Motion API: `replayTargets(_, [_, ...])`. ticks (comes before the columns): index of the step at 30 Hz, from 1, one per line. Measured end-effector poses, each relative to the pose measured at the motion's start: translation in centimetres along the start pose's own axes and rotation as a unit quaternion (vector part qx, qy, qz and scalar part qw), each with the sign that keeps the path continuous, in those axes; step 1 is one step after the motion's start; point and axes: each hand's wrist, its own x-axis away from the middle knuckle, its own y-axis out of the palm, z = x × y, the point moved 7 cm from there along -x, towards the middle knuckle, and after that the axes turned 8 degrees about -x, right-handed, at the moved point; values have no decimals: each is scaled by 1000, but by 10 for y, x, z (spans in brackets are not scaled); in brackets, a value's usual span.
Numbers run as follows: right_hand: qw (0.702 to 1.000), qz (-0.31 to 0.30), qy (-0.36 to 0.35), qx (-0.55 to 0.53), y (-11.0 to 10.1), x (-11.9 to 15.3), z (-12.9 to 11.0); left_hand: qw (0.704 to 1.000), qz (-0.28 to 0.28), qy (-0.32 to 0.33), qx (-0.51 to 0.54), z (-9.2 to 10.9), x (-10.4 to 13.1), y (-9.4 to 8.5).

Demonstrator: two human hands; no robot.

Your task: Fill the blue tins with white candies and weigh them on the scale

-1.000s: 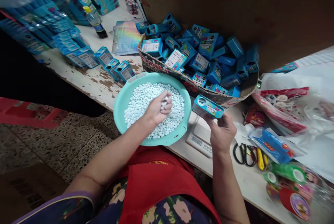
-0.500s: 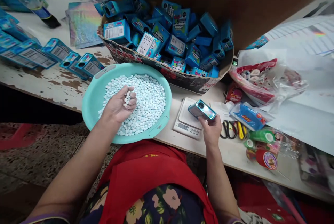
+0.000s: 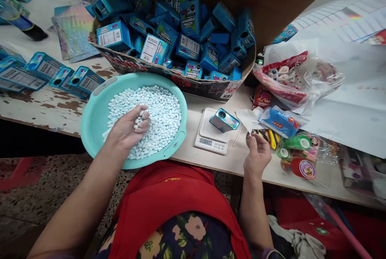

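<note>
My left hand (image 3: 128, 128) is above a turquoise basin (image 3: 89, 130), palm up, its fingers curled round several small white candies. Many more pale candies (image 3: 161, 114) are heaped in the basin. To the right, a blue candy box (image 3: 224, 120) lies on the white digital scale (image 3: 210, 145), a round dark hole in its near-left end. The scale's display is lit, its digits too small to read surely. My right hand (image 3: 257, 154) is apart from the box, right of the scale, with its fingers loosely spread and nothing clearly visible in them.
Behind the basin stands a carton (image 3: 208, 89) piled with blue boxes. More boxes (image 3: 86, 80) line the table at left, near silvery pouches (image 3: 74, 29) and a dark bottle (image 3: 30, 29). On the right are yellow-handled cutters (image 3: 274, 139), green tape (image 3: 297, 142) and a lollipop (image 3: 303, 168).
My right hand has let go of the blue box, leaving it on the scale, and has drawn back to the right. My left hand still holds candies over the basin. The whole view has shifted.
</note>
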Motion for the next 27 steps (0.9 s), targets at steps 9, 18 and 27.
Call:
replayTargets(9, [1000, -21, 16, -7, 1, 4, 5, 999, -10, 23, -37, -2, -2, -1])
replayTargets(18, [999, -47, 27, 1, 7, 7, 8, 994, 1, 75, -83, 2, 6, 0])
replayTargets(27, [974, -202, -38, 95, 63, 5, -6, 787, 20, 360, -501, 22, 13, 31])
